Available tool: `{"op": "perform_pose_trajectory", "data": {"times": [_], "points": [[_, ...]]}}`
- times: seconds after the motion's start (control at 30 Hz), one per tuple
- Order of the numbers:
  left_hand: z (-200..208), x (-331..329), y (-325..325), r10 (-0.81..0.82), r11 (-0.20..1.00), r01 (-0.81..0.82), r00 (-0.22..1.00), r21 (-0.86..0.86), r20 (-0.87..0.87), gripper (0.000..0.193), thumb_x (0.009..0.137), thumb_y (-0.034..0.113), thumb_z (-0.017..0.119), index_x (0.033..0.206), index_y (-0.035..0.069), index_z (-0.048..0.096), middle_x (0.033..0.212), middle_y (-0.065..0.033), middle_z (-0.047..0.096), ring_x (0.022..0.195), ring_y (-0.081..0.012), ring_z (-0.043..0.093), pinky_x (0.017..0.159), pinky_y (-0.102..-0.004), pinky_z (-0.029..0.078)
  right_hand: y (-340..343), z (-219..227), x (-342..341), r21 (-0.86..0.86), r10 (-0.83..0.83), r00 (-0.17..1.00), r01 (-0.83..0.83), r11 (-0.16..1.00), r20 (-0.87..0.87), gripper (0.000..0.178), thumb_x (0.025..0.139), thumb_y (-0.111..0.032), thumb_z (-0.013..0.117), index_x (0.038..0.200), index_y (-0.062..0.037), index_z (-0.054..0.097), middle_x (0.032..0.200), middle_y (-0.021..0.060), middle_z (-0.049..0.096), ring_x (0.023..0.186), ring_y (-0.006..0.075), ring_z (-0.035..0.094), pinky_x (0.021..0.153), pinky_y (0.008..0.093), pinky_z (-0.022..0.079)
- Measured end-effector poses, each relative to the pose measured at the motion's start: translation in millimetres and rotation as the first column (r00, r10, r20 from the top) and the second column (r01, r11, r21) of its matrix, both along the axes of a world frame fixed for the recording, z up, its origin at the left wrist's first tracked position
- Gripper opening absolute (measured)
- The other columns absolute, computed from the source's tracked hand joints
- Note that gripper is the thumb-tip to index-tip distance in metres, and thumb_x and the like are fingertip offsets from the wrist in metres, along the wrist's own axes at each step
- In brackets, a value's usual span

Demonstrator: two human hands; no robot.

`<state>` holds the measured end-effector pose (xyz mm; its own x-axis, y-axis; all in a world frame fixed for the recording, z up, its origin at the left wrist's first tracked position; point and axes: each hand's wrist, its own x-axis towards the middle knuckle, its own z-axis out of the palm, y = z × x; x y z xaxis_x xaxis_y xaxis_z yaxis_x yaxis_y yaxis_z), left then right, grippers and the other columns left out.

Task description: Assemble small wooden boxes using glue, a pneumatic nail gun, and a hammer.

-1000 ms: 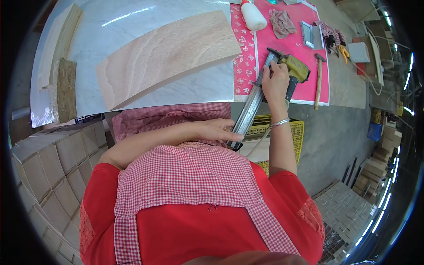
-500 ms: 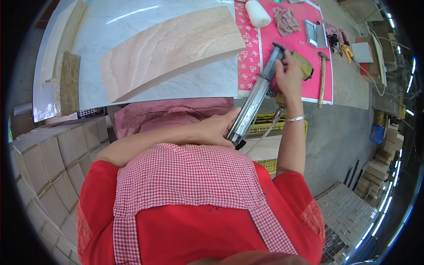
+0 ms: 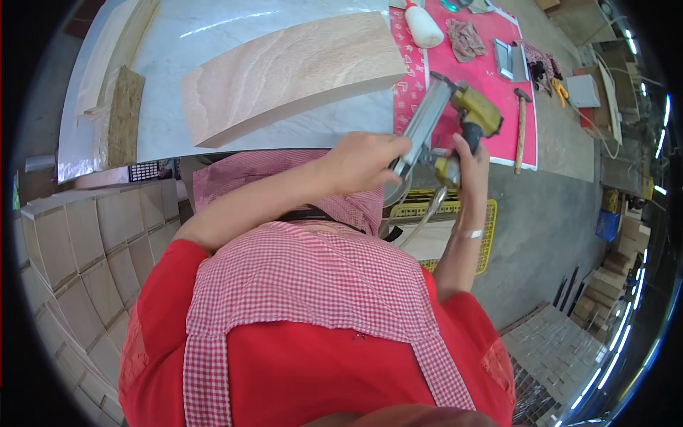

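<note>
Head view: both hands are holding one tool, a nail gun, which is slanting between the left and right fingers at the table's near edge.
Left hand: the fingers are curling nearly closed, thumb and forefinger gripping the near end of the silver magazine.
Right hand: the fingers are wrapping around the black grip; most of them are hiding behind it, so how tightly they are closing cannot be told.
Hose: it is hanging from the gun's lower end, just left of the right fingers.
Yellow crate: it is standing below the right fingers, with a pale flat sheet lying inside.
White bottle: it is resting beyond the left fingers, red tip pointing away; its fill cannot be told.
Blue bin: it is sitting well right of the right fingers, its contents showing too small to tell.
Curved wooden piece: it is lying beyond the left fingers, off to their left.
</note>
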<state>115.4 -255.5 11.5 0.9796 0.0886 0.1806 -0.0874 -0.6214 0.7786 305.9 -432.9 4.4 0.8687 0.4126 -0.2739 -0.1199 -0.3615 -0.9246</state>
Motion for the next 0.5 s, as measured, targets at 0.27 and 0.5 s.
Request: {"op": "perform_pose_trajectory", "data": {"times": [0.27, 0.5], "points": [[5, -19, 3, -0.028, 0.988, -0.003, 0.979, 0.151, 0.202, 0.036, 0.076, 0.025, 0.076, 0.100, 0.007, 0.055, 0.094, -0.0116, 0.062, 0.084, -0.0311, 0.064, 0.075, -0.0433, 0.050, -7, 86, -56, 0.213, -0.081, 0.938, 0.007, 0.977, 0.338, 0.031, 0.089, -0.012, 0.070, 0.110, 0.0004, 0.051, 0.074, 0.0035, 0.059, 0.062, 0.0103, 0.057, 0.055, 0.0237, 0.048], [48, -133, 119, 0.440, 0.727, -0.494, 0.868, 0.477, 0.229, 0.051, 0.066, 0.028, 0.083, 0.102, 0.007, 0.055, 0.129, -0.0173, 0.055, 0.120, -0.0381, 0.051, 0.100, -0.0476, 0.040, 37, 134, -68, -0.242, 0.263, 0.844, -0.164, 0.956, 0.467, 0.024, 0.085, -0.009, 0.074, 0.103, 0.0005, 0.060, 0.068, 0.0003, 0.059, 0.052, 0.0068, 0.053, 0.046, 0.0226, 0.041]]}}
